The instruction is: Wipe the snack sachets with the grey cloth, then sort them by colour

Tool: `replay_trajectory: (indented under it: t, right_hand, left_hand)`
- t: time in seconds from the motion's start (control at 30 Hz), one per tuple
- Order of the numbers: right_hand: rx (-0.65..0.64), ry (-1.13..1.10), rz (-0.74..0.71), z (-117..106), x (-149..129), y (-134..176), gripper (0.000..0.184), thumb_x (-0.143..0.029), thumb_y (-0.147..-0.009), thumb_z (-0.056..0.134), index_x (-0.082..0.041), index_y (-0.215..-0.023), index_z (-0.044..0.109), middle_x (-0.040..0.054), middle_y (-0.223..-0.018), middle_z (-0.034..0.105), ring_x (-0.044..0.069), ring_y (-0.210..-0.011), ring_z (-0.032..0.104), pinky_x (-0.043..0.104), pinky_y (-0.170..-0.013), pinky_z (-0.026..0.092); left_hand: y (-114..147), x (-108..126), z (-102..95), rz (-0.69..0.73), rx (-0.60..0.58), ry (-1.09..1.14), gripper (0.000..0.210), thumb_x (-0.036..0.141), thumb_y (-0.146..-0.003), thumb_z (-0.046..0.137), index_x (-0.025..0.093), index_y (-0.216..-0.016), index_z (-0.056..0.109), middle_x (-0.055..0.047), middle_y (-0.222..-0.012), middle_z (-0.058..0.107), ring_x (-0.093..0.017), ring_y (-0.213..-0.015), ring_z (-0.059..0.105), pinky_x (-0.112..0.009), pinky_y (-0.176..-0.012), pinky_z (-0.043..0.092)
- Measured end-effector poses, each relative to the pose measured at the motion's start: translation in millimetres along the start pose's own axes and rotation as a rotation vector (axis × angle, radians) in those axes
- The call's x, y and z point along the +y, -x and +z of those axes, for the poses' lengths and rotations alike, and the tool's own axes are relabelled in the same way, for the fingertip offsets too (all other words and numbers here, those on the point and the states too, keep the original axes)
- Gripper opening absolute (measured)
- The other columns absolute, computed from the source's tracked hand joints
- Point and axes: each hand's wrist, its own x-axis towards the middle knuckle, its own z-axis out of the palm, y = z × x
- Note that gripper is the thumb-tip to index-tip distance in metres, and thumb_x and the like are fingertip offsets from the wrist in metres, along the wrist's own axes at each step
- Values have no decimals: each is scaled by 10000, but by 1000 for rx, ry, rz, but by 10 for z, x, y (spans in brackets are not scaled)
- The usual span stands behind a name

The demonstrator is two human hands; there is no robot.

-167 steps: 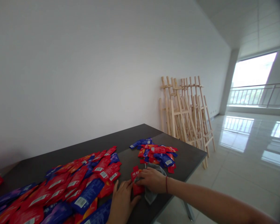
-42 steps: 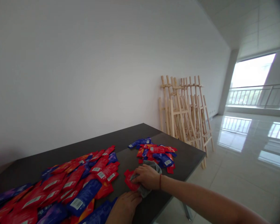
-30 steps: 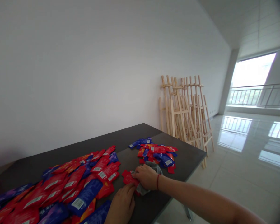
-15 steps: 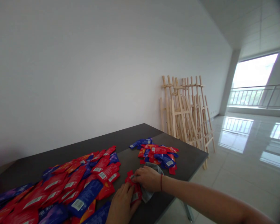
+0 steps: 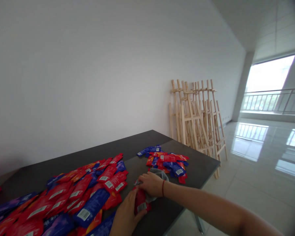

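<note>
Low centre: L hand fingers holding flat red plastic packet on dark tabletop; R hand fingers bunched on grey fabric cloth. Prob. wiping step; next move calls for steady L hold.

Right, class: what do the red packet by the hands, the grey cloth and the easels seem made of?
Red packet: probably plastic or foil film; smooth, printed, with a faint sheen.
Grey cloth: likely matt fabric, weave unclear; it bunches in soft folds.
Easels: probably bare wood; pale tan, straight battens without visible paint.
</note>
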Motion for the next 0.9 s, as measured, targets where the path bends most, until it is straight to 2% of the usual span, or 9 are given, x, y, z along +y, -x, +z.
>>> replay_trajectory:
  t: [0.2,0.33,0.43,0.57,0.63,0.73,0.83,0.9]
  right_hand:
    - [62,-30,-212,-138,-172,315,251,-319,-933,510,-285,-1151,629,43,-1214,579,208,-980,530,344,-741,369]
    - [61,-69,-313,-174,-235,419,258,-300,-943,485,-286,-1164,618,20,-1207,597,188,-989,525,325,-764,349]
    - [57,-63,-284,-146,-200,337,267,-297,-944,483,-301,-1178,611,30,-1203,594,198,-1001,519,326,-764,346]
    - [47,-17,-109,-94,-133,114,258,-300,-947,479,-266,-1159,624,65,-1122,610,211,-944,525,330,-728,355]
    - [36,-18,-73,-85,-127,61,255,-294,-944,482,-261,-1149,630,70,-1106,614,211,-937,527,328,-730,356]
    - [45,-64,-123,-87,-155,144,267,-294,-935,491,-272,-1164,627,68,-1169,606,210,-980,523,331,-756,354]
    - [73,-155,-231,-75,-180,380,312,-273,-902,515,-300,-1199,606,33,-1252,589,197,-1028,517,331,-792,352]
    - [87,-215,-263,-61,-154,560,352,-248,-869,525,-303,-1209,599,15,-1258,593,189,-1040,522,330,-816,355]
  left_hand:
    - [-71,-71,100,-53,128,40,870,240,-615,652,172,-1413,313,-134,-1441,443,-280,-1356,402,-461,-1113,342]
    - [-98,-92,94,-70,66,25,963,274,-588,676,123,-1439,254,-172,-1430,469,-296,-1343,420,-476,-1102,336]
    - [-105,-77,69,-84,17,-3,958,286,-603,662,81,-1442,246,-182,-1416,489,-283,-1327,441,-455,-1097,330]
    - [-104,-47,49,-107,-22,-56,957,322,-630,641,64,-1454,227,-170,-1423,486,-268,-1330,437,-427,-1104,309]
    - [-100,-37,45,-111,-20,-89,951,334,-643,627,71,-1461,218,-163,-1432,479,-263,-1339,427,-419,-1108,297]
    - [-89,-4,21,-109,-25,-150,925,350,-665,605,62,-1459,227,-174,-1432,476,-265,-1340,424,-413,-1099,302]
    - [-77,80,-34,-94,-54,-236,874,351,-684,582,60,-1448,275,-188,-1404,502,-275,-1316,450,-416,-1077,327]
    - [-80,160,-74,-64,-76,-316,813,327,-680,578,99,-1427,352,-181,-1389,518,-286,-1302,462,-428,-1070,332]
